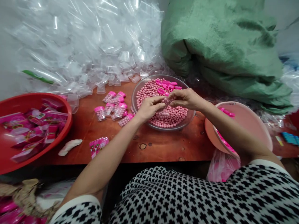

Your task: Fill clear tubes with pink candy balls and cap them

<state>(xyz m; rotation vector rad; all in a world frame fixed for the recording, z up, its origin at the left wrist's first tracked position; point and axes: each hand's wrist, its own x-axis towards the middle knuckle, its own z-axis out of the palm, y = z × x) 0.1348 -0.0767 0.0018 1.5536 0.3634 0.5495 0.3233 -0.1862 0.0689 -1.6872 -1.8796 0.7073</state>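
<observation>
Above a clear bowl [135, 116] of pink balls [168, 119], my two hands meet. My left hand [151, 107] pinches a small clear container [167, 101] that holds pink balls. At the container's other end, the fingers of my right hand [185, 98] are closed on it; their tips partly hide it, and whether a cap is there I cannot tell. Several bright pink scoops [166, 85] lie on the balls at the back of the bowl. To the left, filled containers with pink caps [116, 105] lie in a group on the table.
A red basin [67, 124] of pink packets stands left. A printed packet [98, 146] and a white curved piece [70, 147] lie near the front edge. Clear empty containers [105, 46] pile up behind. A green sack [221, 46] and a pink basin [252, 124] are at right.
</observation>
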